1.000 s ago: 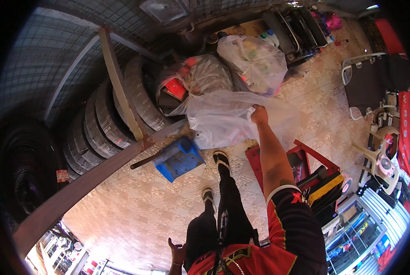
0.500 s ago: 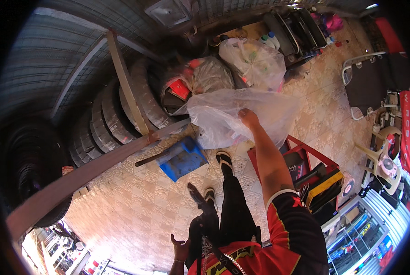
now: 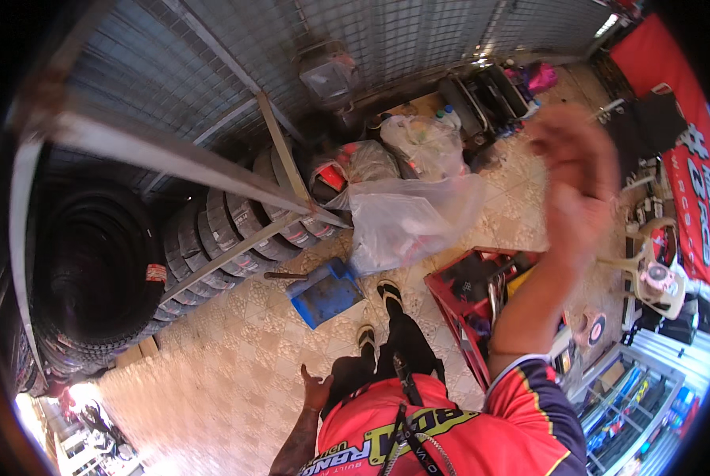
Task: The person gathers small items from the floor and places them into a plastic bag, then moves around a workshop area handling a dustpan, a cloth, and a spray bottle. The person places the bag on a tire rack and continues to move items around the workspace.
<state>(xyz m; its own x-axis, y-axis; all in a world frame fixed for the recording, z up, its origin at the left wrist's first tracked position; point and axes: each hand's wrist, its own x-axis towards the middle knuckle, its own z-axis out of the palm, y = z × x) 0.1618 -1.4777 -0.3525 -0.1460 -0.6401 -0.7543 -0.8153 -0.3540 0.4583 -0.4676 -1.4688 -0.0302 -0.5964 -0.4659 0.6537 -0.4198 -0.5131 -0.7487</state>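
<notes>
My right hand is raised high on the right, away from the plastic bag, its fingers smeared by motion. Down by my left thigh hangs my left hand, fingers apart and holding nothing. A large clear plastic bag lies slack on the tiled floor beyond my feet, with something faint and reddish in its lower part. Against its far side rest two filled plastic bags, one greyish and one whitish. A blue dustpan with a dark handle sits left of my feet.
A red tool cart stands to my right. Black tyres line a metal rack on the left. Along the right side are a cream plastic chair, a pink fan and a glass display case.
My right hand has let go of the clear plastic bag and swung up to the right. The bag has sunk lower, and the view has shifted. My left hand stays low by my thigh.
</notes>
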